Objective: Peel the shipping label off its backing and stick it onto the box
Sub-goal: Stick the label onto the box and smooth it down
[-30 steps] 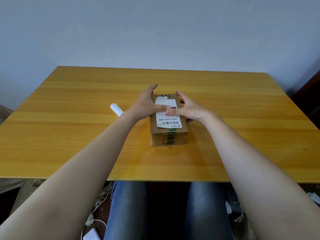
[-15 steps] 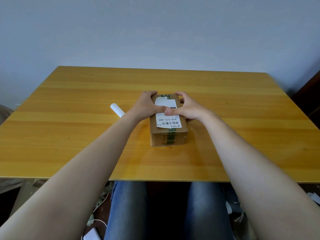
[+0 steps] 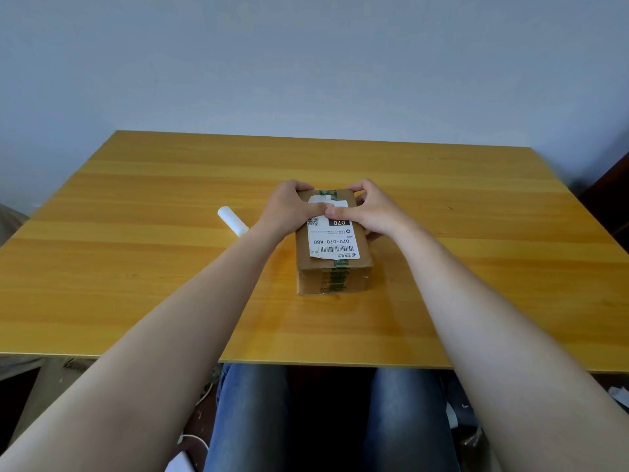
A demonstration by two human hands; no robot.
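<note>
- The left hand point(image 3: 289, 209) is closed in a grip on the far left corner of the cardboard box point(image 3: 333, 277). Its fingers are curled over the far edge and its thumb is laid flat on the top.
- The right hand point(image 3: 374, 214) is clamped in a matching grip on the far right corner. Its thumb tip is met by the left thumb tip over the middle of the box.
- The fingertips of both hands are hidden behind the box's far edge.
- The shipping label point(image 3: 332, 241) is seen lying on the box's top face, with its print upside down to the wearer. A strip across it is covered by the thumbs. "070-070-A80" and a barcode can be read, but the finer print cannot be made out.
- The box is set flat near the middle of the table point(image 3: 136, 267), and green tape is run along its seam.
- A white roll point(image 3: 232, 223) is lying just left of the box. Its near end is hidden by the left forearm.
- Jeans-clad legs point(image 3: 248, 420) are cut off below the table's near edge.
</note>
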